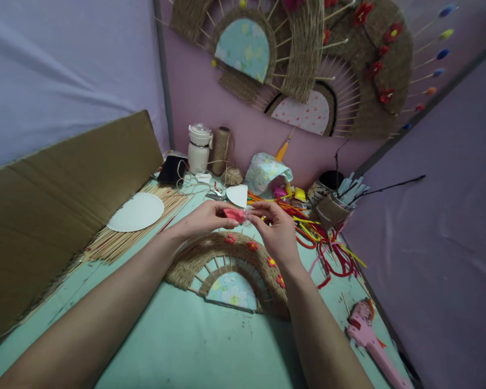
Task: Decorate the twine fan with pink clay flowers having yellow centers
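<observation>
Clay, by the look of it, a coral-red lump (pixel 234 215) sits in the left hand (pixel 206 217), gripped between thumb and fingers near the far edge of the twine-wrapped arch (pixel 216 247); the right hand (pixel 277 227) pinches what seems its clear film (pixel 247 215). The lump should be light, soft, easily dented, the film slippery: best hold the lump's sides gently, the film's edge firmly.

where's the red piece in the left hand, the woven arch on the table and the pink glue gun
Red piece (pixel 234 215), head view: middle of its visible face.
Woven arch (pixel 232 292), head view: its flowered centre panel.
Pink glue gun (pixel 375 347), head view: its pink body.
</observation>
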Tool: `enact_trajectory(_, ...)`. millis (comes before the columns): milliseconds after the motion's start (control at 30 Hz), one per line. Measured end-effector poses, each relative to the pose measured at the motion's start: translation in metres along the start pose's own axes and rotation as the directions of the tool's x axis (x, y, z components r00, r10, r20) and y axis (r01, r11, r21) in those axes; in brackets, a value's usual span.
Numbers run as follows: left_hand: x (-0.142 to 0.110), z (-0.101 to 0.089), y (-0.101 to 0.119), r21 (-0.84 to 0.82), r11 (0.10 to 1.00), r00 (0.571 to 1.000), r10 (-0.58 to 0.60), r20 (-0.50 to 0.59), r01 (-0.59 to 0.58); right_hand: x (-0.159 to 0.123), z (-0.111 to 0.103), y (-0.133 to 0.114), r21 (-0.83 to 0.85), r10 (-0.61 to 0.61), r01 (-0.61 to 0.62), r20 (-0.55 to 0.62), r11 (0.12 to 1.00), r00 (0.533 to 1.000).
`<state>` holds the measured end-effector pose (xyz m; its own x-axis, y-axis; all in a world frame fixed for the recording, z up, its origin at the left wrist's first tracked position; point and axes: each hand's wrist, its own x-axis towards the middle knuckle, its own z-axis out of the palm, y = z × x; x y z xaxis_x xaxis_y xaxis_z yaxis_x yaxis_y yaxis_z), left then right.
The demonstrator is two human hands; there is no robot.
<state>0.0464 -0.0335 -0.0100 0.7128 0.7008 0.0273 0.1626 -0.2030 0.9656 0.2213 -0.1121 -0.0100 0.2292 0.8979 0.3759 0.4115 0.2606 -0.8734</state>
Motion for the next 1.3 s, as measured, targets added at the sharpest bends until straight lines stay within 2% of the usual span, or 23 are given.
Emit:
enact_trajectory(167,0.001,0.002,-0.002,-0.078,0.997,1.0,0.011,0.012,-0.01,0.001,-0.002,0.001,-0.008,0.026,-0.026,0.059,1.0,0.998)
enact_trajectory(333,0.002,0.005,-0.004,-0.15,0.988,1.0,-0.023,0.003,0.024,-0.002,0.003,0.001,0.061,-0.003,0.003,-0.007,0.998,1.0)
enact_trajectory(500,0.0,0.004,0.0,-0.122,0.992,0.999,-0.017,0.04,0.022,-0.005,0.008,-0.002,-0.035,-0.056,0.055,-0.028,0.998,0.998)
enact_trajectory(600,-0.001,0.005,0.002,-0.127,0.992,1.0,-0.002,0.015,0.004,-0.004,0.007,-0.003,-0.091,-0.075,0.076,0.008,0.993,0.997)
enact_trajectory(767,0.001,0.011,0.002,-0.154,0.988,0.996,-0.043,-0.078,0.031,-0.001,0.001,0.001,-0.088,-0.06,0.068,0.091,0.994,0.994)
enact_trajectory(967,0.001,0.007,0.0,-0.103,0.995,1.0,-0.017,0.003,0.017,-0.003,0.003,0.001,-0.101,-0.069,0.079,0.097,0.992,0.993)
enact_trajectory(1100,0.0,0.007,0.0,-0.127,0.991,0.998,-0.032,0.045,0.037,-0.001,0.002,0.003,-0.077,-0.031,0.047,0.196,0.996,0.98)
enact_trajectory(1167,0.001,0.008,0.001,-0.146,0.989,0.998,-0.03,0.047,0.037,0.0,0.001,0.004,-0.074,-0.016,0.032,0.209,0.997,0.978)
enact_trajectory(1300,0.001,0.009,0.001,-0.122,0.992,1.0,-0.026,-0.005,0.026,-0.002,0.004,0.005,-0.059,-0.05,0.061,0.163,0.996,0.985)
